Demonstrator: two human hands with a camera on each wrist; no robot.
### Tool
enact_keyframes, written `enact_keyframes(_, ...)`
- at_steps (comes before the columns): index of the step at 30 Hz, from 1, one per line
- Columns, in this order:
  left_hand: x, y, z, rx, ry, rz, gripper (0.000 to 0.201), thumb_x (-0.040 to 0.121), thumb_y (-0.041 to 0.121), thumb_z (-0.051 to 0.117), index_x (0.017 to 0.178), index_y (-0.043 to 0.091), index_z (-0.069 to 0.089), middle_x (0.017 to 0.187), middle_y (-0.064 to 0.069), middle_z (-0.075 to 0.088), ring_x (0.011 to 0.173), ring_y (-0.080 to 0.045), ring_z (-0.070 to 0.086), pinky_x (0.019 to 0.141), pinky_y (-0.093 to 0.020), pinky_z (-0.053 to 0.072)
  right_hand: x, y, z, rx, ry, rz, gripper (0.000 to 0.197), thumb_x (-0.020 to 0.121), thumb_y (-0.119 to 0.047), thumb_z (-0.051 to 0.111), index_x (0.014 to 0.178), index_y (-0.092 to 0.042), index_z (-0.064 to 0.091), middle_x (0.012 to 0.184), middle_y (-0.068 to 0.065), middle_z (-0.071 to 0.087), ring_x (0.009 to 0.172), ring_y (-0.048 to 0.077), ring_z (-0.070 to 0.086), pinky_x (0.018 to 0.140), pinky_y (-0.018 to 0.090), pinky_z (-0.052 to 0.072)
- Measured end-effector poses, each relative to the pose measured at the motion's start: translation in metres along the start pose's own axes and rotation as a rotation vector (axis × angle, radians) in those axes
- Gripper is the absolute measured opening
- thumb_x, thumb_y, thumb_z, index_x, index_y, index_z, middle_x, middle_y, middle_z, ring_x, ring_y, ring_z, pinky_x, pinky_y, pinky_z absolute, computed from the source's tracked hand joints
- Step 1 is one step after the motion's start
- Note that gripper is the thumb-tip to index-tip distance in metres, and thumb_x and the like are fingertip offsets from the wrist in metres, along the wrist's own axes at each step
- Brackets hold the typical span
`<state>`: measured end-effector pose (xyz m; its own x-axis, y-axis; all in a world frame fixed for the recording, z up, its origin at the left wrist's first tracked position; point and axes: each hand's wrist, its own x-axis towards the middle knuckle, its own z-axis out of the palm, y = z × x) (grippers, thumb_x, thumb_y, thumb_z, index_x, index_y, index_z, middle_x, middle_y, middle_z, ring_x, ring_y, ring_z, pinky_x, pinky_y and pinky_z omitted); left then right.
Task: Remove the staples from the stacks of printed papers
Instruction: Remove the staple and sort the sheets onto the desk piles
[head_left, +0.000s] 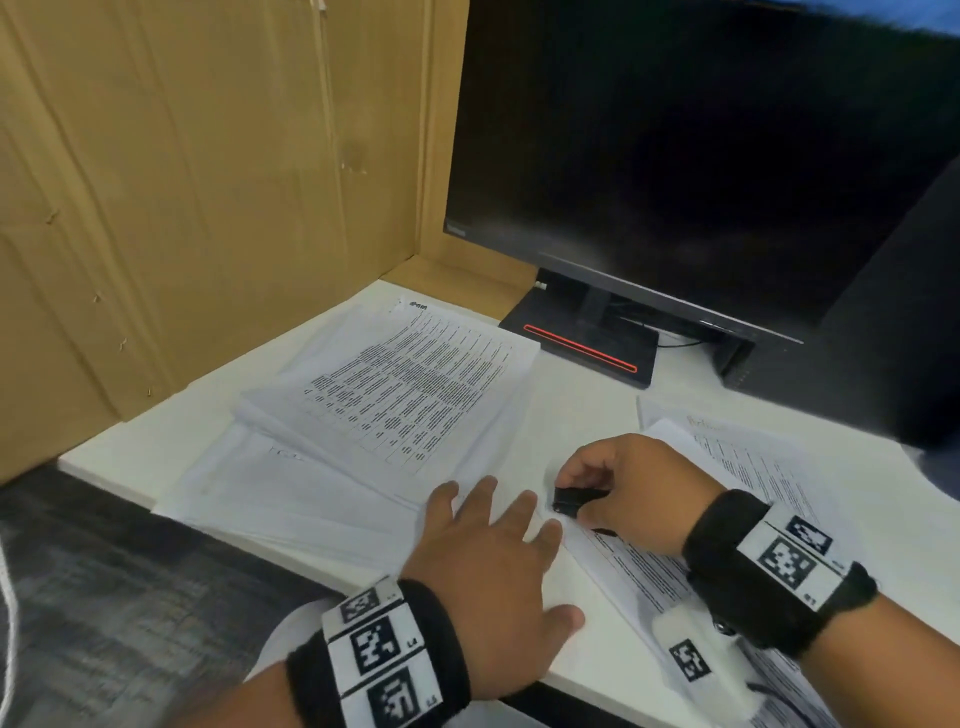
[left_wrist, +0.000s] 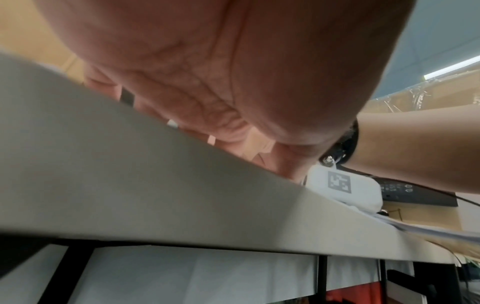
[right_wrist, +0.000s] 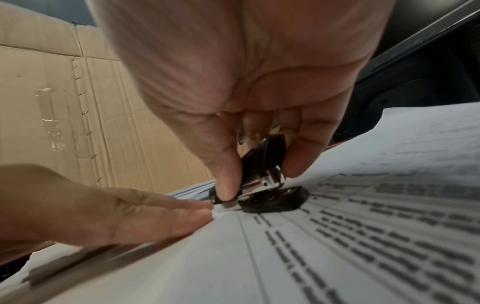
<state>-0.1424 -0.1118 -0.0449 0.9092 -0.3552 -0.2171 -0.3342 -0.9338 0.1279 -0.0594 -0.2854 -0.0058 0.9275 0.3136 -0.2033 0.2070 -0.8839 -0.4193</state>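
Observation:
My right hand (head_left: 618, 486) pinches a small black and chrome staple remover (head_left: 571, 501) between thumb and fingers. In the right wrist view the staple remover (right_wrist: 262, 181) has its claws down on the top corner of a printed stack (right_wrist: 363, 236). That printed stack (head_left: 644, 566) runs from under both hands toward the desk's front edge. My left hand (head_left: 493, 561) lies flat with spread straight fingers just left of the tool; its fingertips (right_wrist: 197, 207) press the paper beside the claws. The staple itself is hidden. In the left wrist view only my palm (left_wrist: 207, 72) and the desk edge (left_wrist: 155, 195) show.
A fanned pile of printed sheets (head_left: 405, 395) covers the left of the white desk (head_left: 571, 405). More papers (head_left: 753, 457) lie at the right. A black monitor (head_left: 675, 156) on its stand (head_left: 582, 348) fills the back. Cardboard walls (head_left: 208, 182) close the left side.

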Motion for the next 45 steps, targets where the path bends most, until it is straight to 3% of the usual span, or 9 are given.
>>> enact_keyframes(9, 0.003, -0.006, 0.003, -0.002, 0.032, 0.042, 0.080, 0.095, 0.074, 0.029, 0.162, 0.033, 0.014, 0.173, 0.003, 0.007, 0.159, -0.029, -0.002, 0.124, -0.055, -0.007, 0.003, -0.004, 0.005, -0.062, 0.015, 0.005, 0.026, 0.078, -0.021, 0.077, 0.097, -0.039, 0.075, 0.091, -0.023, 0.073, 0.085, -0.004, 0.066, 0.087, 0.023, 0.055)
enact_keyframes(19, 0.002, -0.005, 0.004, 0.034, 0.046, 0.051, 0.078, 0.095, 0.074, 0.025, 0.161, 0.034, 0.014, 0.173, 0.003, 0.006, 0.159, -0.029, -0.003, 0.124, -0.057, -0.007, 0.003, -0.007, 0.002, -0.091, -0.024, -0.049, 0.028, 0.083, -0.016, 0.073, 0.100, -0.038, 0.073, 0.095, -0.023, 0.073, 0.087, -0.005, 0.065, 0.083, 0.013, 0.049)
enact_keyframes(24, 0.002, -0.008, 0.008, 0.020, 0.060, 0.079, 0.077, 0.097, 0.072, 0.024, 0.162, 0.032, 0.014, 0.173, 0.004, 0.001, 0.157, -0.024, -0.020, 0.123, -0.056, -0.013, 0.003, -0.006, 0.001, -0.087, -0.020, -0.028, 0.033, 0.080, -0.017, 0.075, 0.103, -0.041, 0.071, 0.094, -0.022, 0.073, 0.089, -0.003, 0.066, 0.087, 0.022, 0.054)
enact_keyframes(26, 0.003, -0.007, 0.006, 0.044, 0.055, 0.086, 0.078, 0.097, 0.073, 0.023, 0.162, 0.032, 0.014, 0.173, 0.003, 0.004, 0.157, -0.025, -0.020, 0.123, -0.056, -0.014, 0.004, -0.003, 0.001, -0.063, -0.026, -0.014, 0.035, 0.080, -0.017, 0.077, 0.106, -0.040, 0.071, 0.095, -0.020, 0.074, 0.090, -0.001, 0.067, 0.090, 0.024, 0.054)
enact_keyframes(31, 0.003, -0.008, 0.004, 0.046, 0.054, 0.078, 0.079, 0.095, 0.075, 0.023, 0.162, 0.033, 0.014, 0.172, 0.004, 0.007, 0.156, -0.028, -0.021, 0.122, -0.059, -0.016, 0.001, 0.003, 0.001, 0.005, -0.035, -0.017, 0.028, 0.079, -0.014, 0.079, 0.094, -0.037, 0.076, 0.089, -0.020, 0.076, 0.085, -0.002, 0.069, 0.090, 0.028, 0.057)
enact_keyframes(45, 0.005, -0.013, 0.008, 0.012, 0.083, 0.085, 0.080, 0.093, 0.078, 0.026, 0.161, 0.037, 0.014, 0.172, 0.005, 0.009, 0.157, -0.027, -0.016, 0.121, -0.057, -0.017, 0.006, 0.000, 0.006, 0.013, 0.012, 0.020, 0.026, 0.081, -0.017, 0.079, 0.097, -0.037, 0.078, 0.094, -0.019, 0.075, 0.089, 0.004, 0.069, 0.092, 0.032, 0.056)
